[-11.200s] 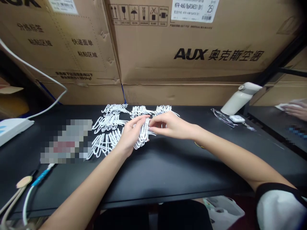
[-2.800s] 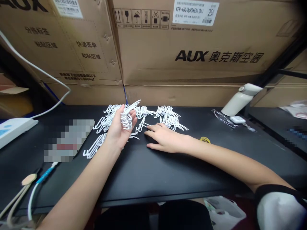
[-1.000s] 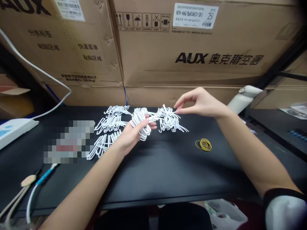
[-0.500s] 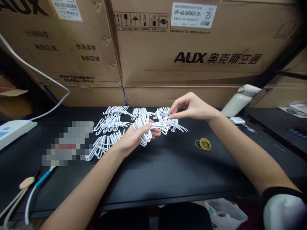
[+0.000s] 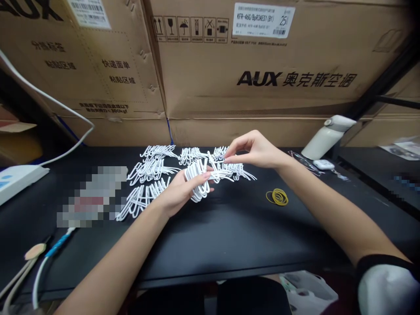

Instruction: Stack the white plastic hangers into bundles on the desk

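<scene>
My left hand is closed round a bundle of white wire hooks, its thumb laid across them and their thin ends sticking out to the right. Just right of it, my right hand pinches a single white hook between thumb and fingertips. The pinched hook is partly lost among the white ones behind it. Past my hands lie more hooks in groups: a left column with a near pile, a middle pile and a far pile, plus a back-centre pile and a right pile.
Yellow rubber bands lie right of my hands on the black table. A white bottle and a small white case are at the back right. Cardboard boxes wall the back. A power strip and cables lie left.
My right hand has moved slightly left, and the hook at its fingertips now points toward the bundle's upper side. My left hand keeps its hold on the bundle.
</scene>
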`<state>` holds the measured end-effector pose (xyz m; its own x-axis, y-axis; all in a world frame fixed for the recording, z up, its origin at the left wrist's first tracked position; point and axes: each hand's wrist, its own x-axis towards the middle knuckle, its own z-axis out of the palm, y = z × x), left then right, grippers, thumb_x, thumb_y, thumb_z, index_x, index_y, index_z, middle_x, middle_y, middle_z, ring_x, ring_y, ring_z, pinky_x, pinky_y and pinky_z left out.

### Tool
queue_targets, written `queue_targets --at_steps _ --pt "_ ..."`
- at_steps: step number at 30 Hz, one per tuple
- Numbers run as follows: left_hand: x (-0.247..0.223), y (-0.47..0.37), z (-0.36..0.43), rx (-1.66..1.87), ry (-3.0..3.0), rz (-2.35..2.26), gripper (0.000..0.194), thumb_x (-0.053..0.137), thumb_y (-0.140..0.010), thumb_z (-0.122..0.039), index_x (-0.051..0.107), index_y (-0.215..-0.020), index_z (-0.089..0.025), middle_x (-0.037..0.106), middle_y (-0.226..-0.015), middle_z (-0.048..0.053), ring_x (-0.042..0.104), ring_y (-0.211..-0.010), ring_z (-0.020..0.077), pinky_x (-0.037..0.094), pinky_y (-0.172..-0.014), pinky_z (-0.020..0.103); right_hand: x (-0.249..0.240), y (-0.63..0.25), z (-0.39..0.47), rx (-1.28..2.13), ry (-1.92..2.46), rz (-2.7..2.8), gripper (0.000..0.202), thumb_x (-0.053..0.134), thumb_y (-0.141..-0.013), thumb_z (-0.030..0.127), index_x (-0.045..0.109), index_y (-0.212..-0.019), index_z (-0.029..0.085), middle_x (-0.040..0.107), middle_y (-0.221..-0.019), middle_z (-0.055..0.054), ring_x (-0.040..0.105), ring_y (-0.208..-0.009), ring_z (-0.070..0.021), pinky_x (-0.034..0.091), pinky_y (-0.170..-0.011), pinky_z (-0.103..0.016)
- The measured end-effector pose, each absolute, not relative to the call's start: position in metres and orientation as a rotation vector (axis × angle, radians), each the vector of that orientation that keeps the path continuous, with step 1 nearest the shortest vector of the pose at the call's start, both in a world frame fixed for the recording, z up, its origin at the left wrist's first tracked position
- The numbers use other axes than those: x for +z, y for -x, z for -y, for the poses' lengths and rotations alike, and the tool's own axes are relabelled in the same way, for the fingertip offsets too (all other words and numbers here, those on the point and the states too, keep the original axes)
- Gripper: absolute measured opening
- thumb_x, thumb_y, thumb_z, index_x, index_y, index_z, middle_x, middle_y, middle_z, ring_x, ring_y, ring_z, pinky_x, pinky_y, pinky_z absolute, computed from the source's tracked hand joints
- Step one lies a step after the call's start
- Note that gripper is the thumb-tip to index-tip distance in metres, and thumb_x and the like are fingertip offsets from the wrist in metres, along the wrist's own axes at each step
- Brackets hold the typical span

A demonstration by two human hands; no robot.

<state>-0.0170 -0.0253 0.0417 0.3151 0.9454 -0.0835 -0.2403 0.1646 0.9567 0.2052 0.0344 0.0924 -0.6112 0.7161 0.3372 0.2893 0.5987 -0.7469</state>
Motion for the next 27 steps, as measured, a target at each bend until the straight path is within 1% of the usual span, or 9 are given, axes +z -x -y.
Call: queue_targets --at_steps 4,8,11,14,17,22,27 --pt "0.041 0.015 0.024 1.076 -1.034 -0.906 0.039 0.08 -0.067 -0.031 0.07 -0.101 -0.015 0.07 -0.091 0.006 0.064 -0.081 0.0178 0.057 -0.069 0.03 0.093 -0.202 -0.031 0.866 0.786 2.191 0.023 0.074 -0.071 0.035 0.074 -0.077 0.013 0.072 -0.074 -0.006 0.066 -0.07 -0.0171 0.052 -0.065 -0.029" --pt "0.041 0.014 0.024 1.119 -0.983 -0.949 0.046 0.082 -0.064 -0.027 0.068 -0.106 -0.014 0.069 -0.086 0.005 0.063 -0.071 0.0147 0.057 -0.061 0.026 0.093 -0.199 -0.029 0.845 0.762 2.205 0.019 0.072 -0.072 0.033 0.074 -0.076 0.014 0.072 -0.076 -0.006 0.066 -0.072 -0.0173 0.052 -0.067 -0.029" --pt "0.042 0.013 0.023 1.129 -0.94 -0.968 0.041 0.08 -0.068 -0.026 0.069 -0.105 -0.015 0.07 -0.089 0.006 0.064 -0.071 0.0146 0.057 -0.059 0.025 0.091 -0.198 -0.029 0.81 0.765 2.215 0.017 0.071 -0.073 0.03 0.074 -0.076 0.014 0.073 -0.077 -0.006 0.066 -0.073 -0.0175 0.052 -0.069 -0.029" --pt "0.042 0.012 0.023 1.119 -0.901 -0.981 0.033 0.074 -0.075 -0.029 0.069 -0.105 -0.016 0.071 -0.099 0.009 0.067 -0.08 0.0183 0.058 -0.058 0.024 0.087 -0.197 -0.03 0.796 0.767 2.235 0.016 0.07 -0.074 0.03 0.074 -0.077 0.014 0.073 -0.078 -0.006 0.066 -0.073 -0.0176 0.052 -0.068 -0.029" --pt "0.042 0.012 0.022 1.093 -0.888 -0.995 0.029 0.07 -0.08 -0.031 0.068 -0.104 -0.015 0.071 -0.101 0.012 0.069 -0.085 0.0209 0.058 -0.056 0.024 0.083 -0.194 -0.031 0.791 0.769 2.25 0.015 0.069 -0.074 0.027 0.074 -0.078 0.014 0.073 -0.077 -0.005 0.066 -0.071 -0.0168 0.052 -0.067 -0.028" --pt "0.039 0.011 0.021 1.072 -0.902 -1.013 0.025 0.068 -0.081 -0.034 0.066 -0.096 -0.014 0.071 -0.095 0.01 0.071 -0.079 0.0218 0.058 -0.051 0.025 0.079 -0.19 -0.029 0.721 0.748 2.265 0.01 0.068 -0.075 0.023 0.073 -0.076 0.014 0.073 -0.076 -0.005 0.066 -0.071 -0.0162 0.051 -0.068 -0.027" --pt "0.035 0.012 0.02 1.048 -0.945 -1.003 0.024 0.069 -0.08 -0.035 0.065 -0.091 -0.014 0.071 -0.09 0.009 0.071 -0.072 0.0192 0.058 -0.051 0.025 0.076 -0.187 -0.026 0.662 0.693 2.321 0.011 0.068 -0.077 0.026 0.073 -0.078 0.015 0.073 -0.078 -0.004 0.066 -0.071 -0.0154 0.05 -0.068 -0.026"
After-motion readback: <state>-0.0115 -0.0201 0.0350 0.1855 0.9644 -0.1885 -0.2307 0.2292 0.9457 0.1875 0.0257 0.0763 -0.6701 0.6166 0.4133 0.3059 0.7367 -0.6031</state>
